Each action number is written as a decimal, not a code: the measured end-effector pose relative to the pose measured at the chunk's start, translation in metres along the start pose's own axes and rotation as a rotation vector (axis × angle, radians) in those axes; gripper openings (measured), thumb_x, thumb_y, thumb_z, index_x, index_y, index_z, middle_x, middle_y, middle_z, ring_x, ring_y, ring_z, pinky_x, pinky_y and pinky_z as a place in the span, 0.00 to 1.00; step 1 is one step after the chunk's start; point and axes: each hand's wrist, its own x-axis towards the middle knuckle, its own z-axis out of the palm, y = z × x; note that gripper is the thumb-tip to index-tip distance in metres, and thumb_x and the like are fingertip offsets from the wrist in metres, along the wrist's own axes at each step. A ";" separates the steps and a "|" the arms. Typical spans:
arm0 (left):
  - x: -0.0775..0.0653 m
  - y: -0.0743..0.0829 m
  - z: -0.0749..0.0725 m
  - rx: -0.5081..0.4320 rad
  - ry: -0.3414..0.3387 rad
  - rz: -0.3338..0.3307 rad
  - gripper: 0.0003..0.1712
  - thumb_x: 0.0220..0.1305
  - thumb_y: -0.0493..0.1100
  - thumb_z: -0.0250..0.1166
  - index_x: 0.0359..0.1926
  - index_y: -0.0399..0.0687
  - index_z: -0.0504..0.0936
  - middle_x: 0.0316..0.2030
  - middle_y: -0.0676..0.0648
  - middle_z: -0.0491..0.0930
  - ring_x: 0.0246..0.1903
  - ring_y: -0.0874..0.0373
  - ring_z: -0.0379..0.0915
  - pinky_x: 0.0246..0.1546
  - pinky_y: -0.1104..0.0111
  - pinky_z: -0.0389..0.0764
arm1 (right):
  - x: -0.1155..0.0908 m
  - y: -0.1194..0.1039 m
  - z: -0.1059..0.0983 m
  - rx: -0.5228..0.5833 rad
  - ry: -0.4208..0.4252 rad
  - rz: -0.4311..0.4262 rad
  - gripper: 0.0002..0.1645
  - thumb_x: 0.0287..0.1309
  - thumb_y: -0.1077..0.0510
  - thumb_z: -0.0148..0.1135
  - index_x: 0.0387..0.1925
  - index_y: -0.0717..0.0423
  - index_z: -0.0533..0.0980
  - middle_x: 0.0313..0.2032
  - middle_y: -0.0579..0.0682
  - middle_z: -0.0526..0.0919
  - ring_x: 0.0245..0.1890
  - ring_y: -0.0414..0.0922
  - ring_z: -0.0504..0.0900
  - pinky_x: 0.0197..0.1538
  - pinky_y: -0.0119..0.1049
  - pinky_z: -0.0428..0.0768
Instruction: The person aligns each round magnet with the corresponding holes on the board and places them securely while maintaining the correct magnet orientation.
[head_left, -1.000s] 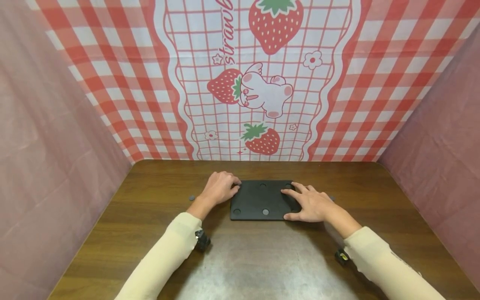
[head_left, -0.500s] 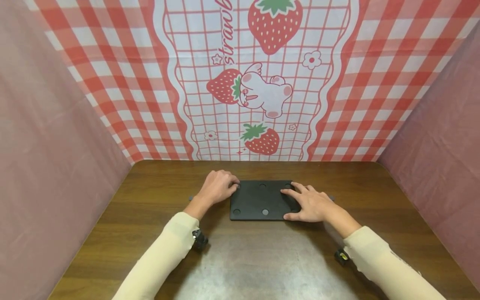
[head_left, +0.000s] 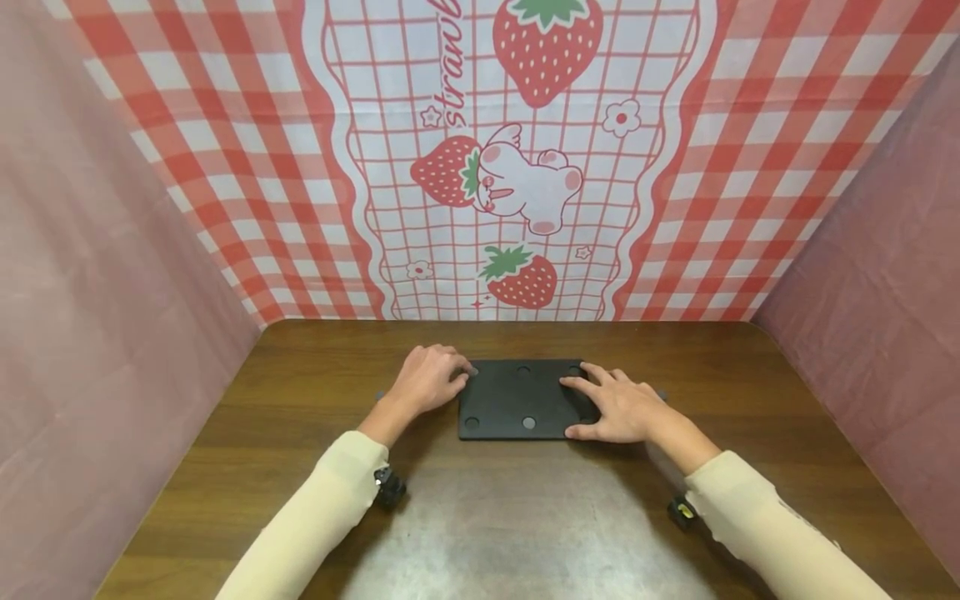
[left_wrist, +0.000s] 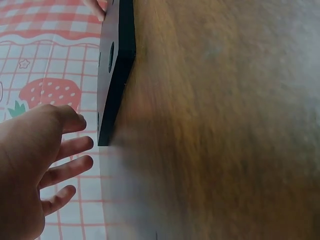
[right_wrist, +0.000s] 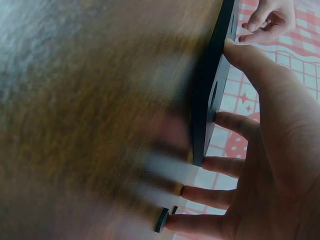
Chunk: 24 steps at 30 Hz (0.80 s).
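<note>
1. Now, centre stage: a flat, black rectangular board (head_left: 517, 398) lies on the brown wood-grain worktop (head_left: 487, 508), round recesses along its long edges, a grey disc (head_left: 528, 423) showing in the near middle one.
2. Left hand (head_left: 427, 381) at the far-left corner, fingers loose and grasping nothing; whether they touch, I can't tell.
3. Right hand (head_left: 621, 408) over the right end: fingers spread, unclenched, thumb at the near edge, two fingertips against the board, two more past its short edge.
4. Behind it, just a narrow strip of wood before the red-and-white checked cloth (head_left: 678, 208); sideways and towards the person, broad room.
5. Flanking it, a small bluish-grey disc (head_left: 379, 396) by the left wrist and a small dark disc (head_left: 662, 395) by the right, both partly hidden.
</note>
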 end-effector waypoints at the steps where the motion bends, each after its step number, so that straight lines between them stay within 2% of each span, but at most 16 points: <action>1: -0.003 0.008 -0.012 -0.011 -0.004 -0.006 0.11 0.76 0.49 0.71 0.50 0.59 0.98 0.51 0.51 0.96 0.50 0.48 0.93 0.42 0.54 0.87 | 0.000 0.000 0.000 -0.001 0.000 0.000 0.58 0.64 0.20 0.70 0.87 0.37 0.66 0.87 0.65 0.62 0.77 0.74 0.74 0.54 0.75 0.83; 2: -0.004 0.009 -0.015 -0.015 0.003 -0.005 0.11 0.76 0.49 0.71 0.50 0.58 0.98 0.51 0.51 0.96 0.50 0.48 0.93 0.41 0.54 0.87 | 0.000 0.000 0.000 -0.001 -0.001 0.000 0.58 0.64 0.20 0.70 0.87 0.37 0.66 0.87 0.65 0.62 0.77 0.74 0.74 0.54 0.76 0.83; 3: -0.006 0.016 -0.024 -0.011 -0.007 -0.017 0.10 0.74 0.47 0.73 0.49 0.57 0.98 0.50 0.49 0.96 0.49 0.47 0.93 0.40 0.52 0.86 | 0.000 0.000 0.000 -0.001 -0.002 0.000 0.58 0.64 0.20 0.71 0.87 0.37 0.66 0.87 0.65 0.62 0.77 0.74 0.73 0.54 0.76 0.83; 6: -0.007 0.004 -0.005 0.025 0.033 0.006 0.11 0.75 0.50 0.70 0.49 0.61 0.98 0.49 0.51 0.96 0.46 0.50 0.92 0.36 0.52 0.82 | 0.000 -0.001 -0.001 -0.002 -0.004 0.001 0.58 0.63 0.20 0.71 0.87 0.36 0.66 0.87 0.65 0.62 0.77 0.74 0.73 0.53 0.76 0.83; 10: -0.011 0.003 -0.004 0.029 0.042 0.018 0.10 0.75 0.49 0.72 0.49 0.59 0.97 0.50 0.50 0.96 0.46 0.49 0.92 0.36 0.51 0.81 | 0.001 0.000 -0.001 -0.004 -0.003 0.003 0.58 0.64 0.20 0.71 0.87 0.36 0.66 0.87 0.65 0.62 0.77 0.74 0.73 0.52 0.75 0.83; 13: -0.016 0.018 -0.026 0.016 -0.002 -0.006 0.10 0.74 0.47 0.74 0.50 0.54 0.97 0.51 0.47 0.96 0.49 0.47 0.92 0.42 0.52 0.84 | 0.000 0.000 -0.001 -0.005 -0.003 0.004 0.58 0.63 0.20 0.71 0.87 0.36 0.66 0.87 0.65 0.62 0.77 0.74 0.74 0.51 0.73 0.83; 19: -0.022 0.024 -0.035 0.044 -0.034 -0.045 0.09 0.76 0.48 0.74 0.51 0.56 0.97 0.53 0.49 0.96 0.51 0.49 0.92 0.45 0.54 0.85 | 0.000 0.000 0.000 -0.003 -0.002 0.004 0.58 0.64 0.20 0.70 0.87 0.36 0.66 0.87 0.65 0.62 0.77 0.74 0.74 0.51 0.72 0.83; 24: -0.028 0.024 -0.038 0.050 -0.016 -0.031 0.08 0.74 0.48 0.75 0.49 0.58 0.97 0.50 0.51 0.96 0.48 0.49 0.92 0.43 0.55 0.83 | 0.001 -0.001 0.000 -0.004 -0.001 0.005 0.58 0.63 0.20 0.71 0.87 0.36 0.66 0.87 0.64 0.62 0.77 0.74 0.74 0.50 0.72 0.84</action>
